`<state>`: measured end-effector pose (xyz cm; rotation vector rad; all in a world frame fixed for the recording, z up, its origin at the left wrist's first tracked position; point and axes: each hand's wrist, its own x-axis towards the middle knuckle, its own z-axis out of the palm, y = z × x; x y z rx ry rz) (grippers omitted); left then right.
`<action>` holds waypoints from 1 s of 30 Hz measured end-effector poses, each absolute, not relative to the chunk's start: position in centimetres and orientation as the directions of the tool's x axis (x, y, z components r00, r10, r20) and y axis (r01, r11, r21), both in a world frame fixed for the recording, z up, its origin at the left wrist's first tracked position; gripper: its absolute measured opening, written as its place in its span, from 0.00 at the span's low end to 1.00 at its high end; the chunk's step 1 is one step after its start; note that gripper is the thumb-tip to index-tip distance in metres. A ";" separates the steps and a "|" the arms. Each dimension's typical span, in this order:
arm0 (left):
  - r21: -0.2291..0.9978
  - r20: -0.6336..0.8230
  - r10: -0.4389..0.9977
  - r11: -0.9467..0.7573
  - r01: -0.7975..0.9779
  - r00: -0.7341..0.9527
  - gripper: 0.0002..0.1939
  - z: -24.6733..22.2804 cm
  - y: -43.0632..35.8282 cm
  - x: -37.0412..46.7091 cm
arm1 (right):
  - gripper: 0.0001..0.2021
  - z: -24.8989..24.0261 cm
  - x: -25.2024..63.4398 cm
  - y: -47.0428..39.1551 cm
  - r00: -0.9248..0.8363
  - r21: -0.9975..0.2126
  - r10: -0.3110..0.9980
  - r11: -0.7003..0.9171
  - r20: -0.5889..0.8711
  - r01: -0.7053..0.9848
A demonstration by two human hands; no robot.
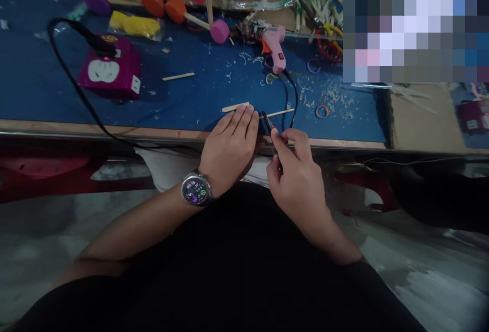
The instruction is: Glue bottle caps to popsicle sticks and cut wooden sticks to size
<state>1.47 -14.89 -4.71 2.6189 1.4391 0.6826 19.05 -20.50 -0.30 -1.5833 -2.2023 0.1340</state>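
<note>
My left hand (233,141), with a watch on the wrist, lies flat near the table's front edge, fingers stretched out. Its fingertips rest over the inner end of a wooden craft stick (229,108). To the right of them lies a thin wooden stick (281,113), its left part near my fingers. My right hand (296,171) is closed around a slim, dark-tipped hand tool (266,119) with a bit of red on it. The tool's tip is at the thin stick; my fingers hide most of its handle, so its exact kind is unclear.
A pink glue gun (278,49) lies ahead, its cord running toward my right hand. A purple power block (110,70) with a black cable stands left. Behind are coloured clay pieces (175,8) joined by sticks, a yellow packet (134,25), scissors (330,42) and an orange ring (322,112).
</note>
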 end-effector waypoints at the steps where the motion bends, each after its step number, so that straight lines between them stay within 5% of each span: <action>1: 0.280 0.344 0.821 -0.552 0.785 0.455 0.29 -4.7 -14.9 1.5 | 0.26 -0.4 18.9 -20.3 -0.261 -0.317 0.923 0.347 0.282 0.883; 16: 0.223 0.344 0.809 -0.563 0.796 0.476 0.28 -4.6 -14.9 1.4 | 0.27 -0.2 19.5 -20.8 -0.262 -0.331 0.933 0.335 0.245 0.882; 30: 0.321 0.372 0.830 -0.535 0.781 0.416 0.28 -5.2 -15.2 1.6 | 0.27 -0.3 19.5 -20.8 -0.260 -0.332 0.923 0.349 0.283 0.876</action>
